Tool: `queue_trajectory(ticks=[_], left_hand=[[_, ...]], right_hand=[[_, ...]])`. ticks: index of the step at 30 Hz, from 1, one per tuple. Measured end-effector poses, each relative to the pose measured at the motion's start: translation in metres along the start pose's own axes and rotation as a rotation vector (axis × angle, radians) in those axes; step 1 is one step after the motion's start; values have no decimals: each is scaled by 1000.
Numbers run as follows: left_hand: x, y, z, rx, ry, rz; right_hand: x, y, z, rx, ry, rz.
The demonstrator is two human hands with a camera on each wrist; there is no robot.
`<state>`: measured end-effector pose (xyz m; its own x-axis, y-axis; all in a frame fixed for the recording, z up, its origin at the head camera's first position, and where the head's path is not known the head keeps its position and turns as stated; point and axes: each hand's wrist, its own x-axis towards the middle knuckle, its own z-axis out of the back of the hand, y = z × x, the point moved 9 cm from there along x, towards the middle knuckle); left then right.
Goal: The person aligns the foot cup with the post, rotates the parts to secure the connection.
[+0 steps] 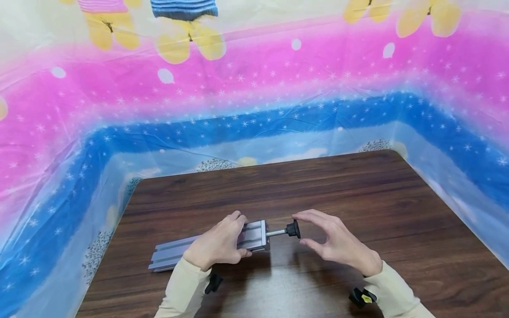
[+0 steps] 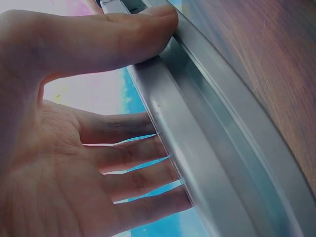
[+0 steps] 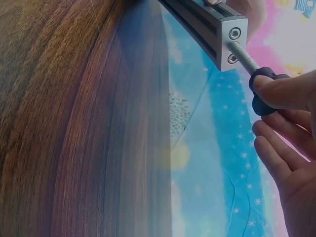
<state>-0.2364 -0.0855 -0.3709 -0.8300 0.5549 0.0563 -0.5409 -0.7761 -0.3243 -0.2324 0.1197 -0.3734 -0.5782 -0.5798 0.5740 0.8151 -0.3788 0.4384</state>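
Right wrist alone: rod (image 3: 244, 57) between socket-head screws (image 3: 234, 33)

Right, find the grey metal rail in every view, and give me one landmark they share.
Head: the grey metal rail is below centre, leftward, gripped by the left hand.
Left wrist: the rail runs diagonally from upper left to lower right.
Right wrist: the rail is at the top, right of centre.
Shared landmark: the brown tabletop.
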Motion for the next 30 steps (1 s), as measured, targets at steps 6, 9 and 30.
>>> queue_trajectory(ticks=[6, 9, 30], left_hand=[[-2, 1, -4, -17, 19, 15], [-3, 2, -6, -22, 25, 23], [-2, 1, -2, -22, 2, 6]], right_hand=[[-1, -3, -2, 6, 3, -17], [-2, -4, -4, 10, 15, -39], [4, -19, -15, 34, 43, -189]])
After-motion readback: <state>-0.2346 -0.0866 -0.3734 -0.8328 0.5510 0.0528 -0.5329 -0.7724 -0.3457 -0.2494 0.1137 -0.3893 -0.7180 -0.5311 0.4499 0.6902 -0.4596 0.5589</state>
